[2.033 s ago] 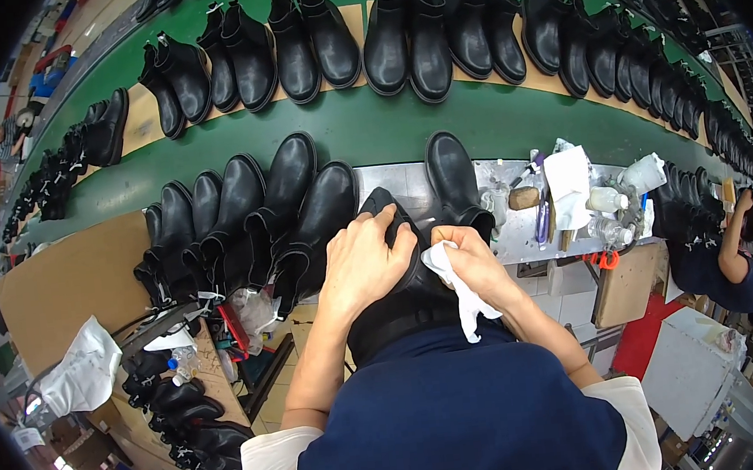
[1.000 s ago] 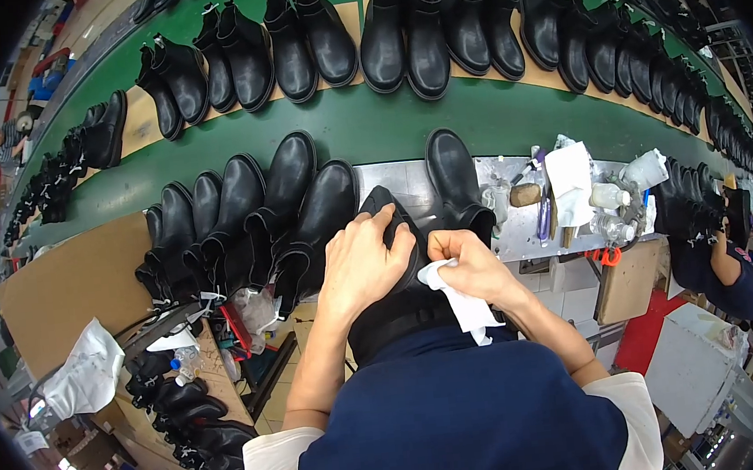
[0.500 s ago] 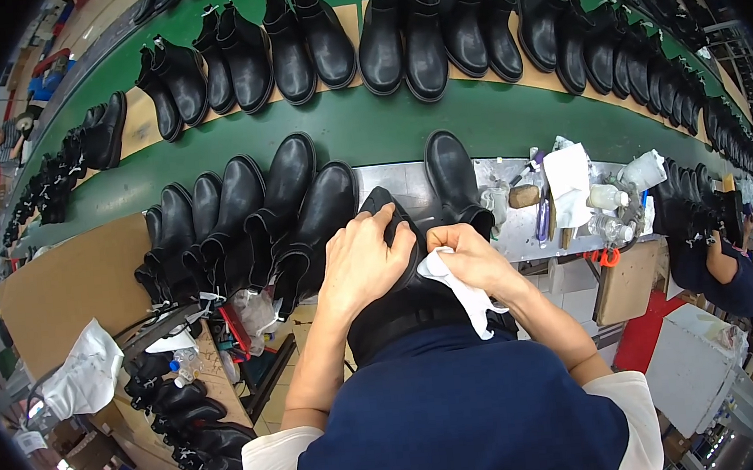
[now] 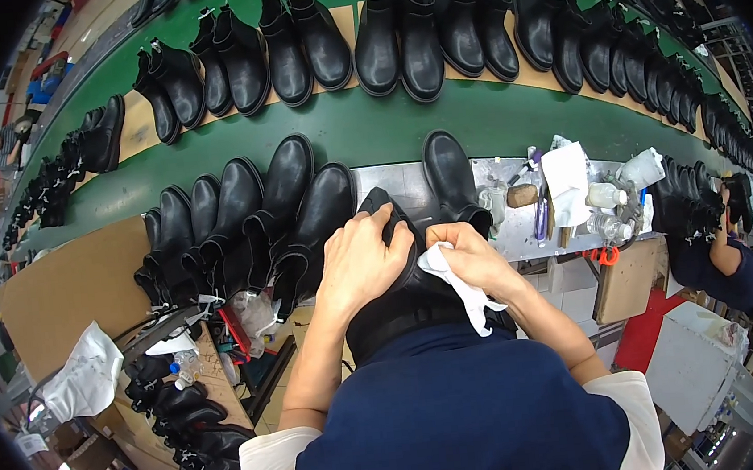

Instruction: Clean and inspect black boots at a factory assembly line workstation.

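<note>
Our left forearm (image 4: 314, 357) and right forearm (image 4: 545, 319) reach forward, angling inward, elbows (image 4: 301, 412) bent outward. Our left hand (image 4: 362, 259) lies with its back upward, fingers (image 4: 385, 213) pointing ahead, thumb (image 4: 403, 240) parted from them. Near it, our right hand (image 4: 470, 258) curls inward, thumb and fingers drawn together in a pinch.

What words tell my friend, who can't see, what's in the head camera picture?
A person's left hand rests on a black boot while the right hand holds a white cloth close by. More black boots line a green table beyond.
</note>
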### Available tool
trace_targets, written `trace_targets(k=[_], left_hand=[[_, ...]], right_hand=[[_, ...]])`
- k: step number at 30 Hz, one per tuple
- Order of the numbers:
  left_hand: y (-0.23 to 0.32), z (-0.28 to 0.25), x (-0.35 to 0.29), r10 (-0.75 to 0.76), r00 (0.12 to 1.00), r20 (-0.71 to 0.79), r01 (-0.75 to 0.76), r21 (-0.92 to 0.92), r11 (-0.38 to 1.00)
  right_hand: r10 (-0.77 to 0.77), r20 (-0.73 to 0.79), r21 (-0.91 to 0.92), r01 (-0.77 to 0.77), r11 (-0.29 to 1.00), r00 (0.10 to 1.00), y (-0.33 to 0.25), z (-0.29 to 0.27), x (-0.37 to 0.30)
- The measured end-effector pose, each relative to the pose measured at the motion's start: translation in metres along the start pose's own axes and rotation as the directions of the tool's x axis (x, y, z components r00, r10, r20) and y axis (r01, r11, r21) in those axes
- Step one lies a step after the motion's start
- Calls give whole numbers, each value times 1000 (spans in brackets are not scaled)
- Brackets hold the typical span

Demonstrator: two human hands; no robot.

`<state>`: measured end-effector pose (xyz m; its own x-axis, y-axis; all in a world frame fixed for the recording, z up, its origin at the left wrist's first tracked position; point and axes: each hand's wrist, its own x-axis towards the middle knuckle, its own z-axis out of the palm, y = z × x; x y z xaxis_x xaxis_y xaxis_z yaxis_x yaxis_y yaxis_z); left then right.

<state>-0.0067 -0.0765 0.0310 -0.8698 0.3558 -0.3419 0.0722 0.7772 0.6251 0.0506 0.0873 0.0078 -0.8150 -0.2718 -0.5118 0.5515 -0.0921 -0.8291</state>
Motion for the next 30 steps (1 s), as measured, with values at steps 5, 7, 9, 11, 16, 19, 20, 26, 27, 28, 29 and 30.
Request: trace_targets(k=[5,7,9,11,16,19,20,26,27,28,29,30], left_hand=[[1,-1,0,11,1000,6,-11,0,1000],[1,-2,0,10,1000,14,-10,-2,1000],[1,-1,0,12,1000,5,-12,-6,1000],[1,-1,0,16,1000,3,-16,0,1000],[3,0,1,30,1000,-1,-30,14,999],[2,0,0,23,1000,5,-23,3,1000],[1,0,-1,18,1000,6,-18,3,1000],[0,-1,-5,9,1000,-4,-9,11,1000],[1,-1,-5,8,1000,1,-8,8,1000],[1,-1,-5,16,1000,4,-16,11,1000],[2,0,-4,23,1000,3,-23,-2,1000],[3,1,-2,35,999,6,-35,-17,999]], right_hand=[[23,-25,78,-21,997,999,3,-1,0],[-46,34,-76,49,996,998,4,-4,0],[-65,44,-85,69,994,997,6,-4,0],[-80,52,-110,86,990,995,7,-5,3],[52,-29,105,-48,993,998,0,-1,1],[54,-26,93,-51,994,998,6,-3,1],[-49,25,16,49,999,998,11,-6,0],[-10,24,103,8,995,1000,12,-2,7],[64,33,200,-69,977,997,12,-3,8],[59,26,203,-63,977,998,12,-5,10],[82,-3,187,-80,979,997,12,-8,11],[104,-38,173,-96,980,994,12,-10,11]])
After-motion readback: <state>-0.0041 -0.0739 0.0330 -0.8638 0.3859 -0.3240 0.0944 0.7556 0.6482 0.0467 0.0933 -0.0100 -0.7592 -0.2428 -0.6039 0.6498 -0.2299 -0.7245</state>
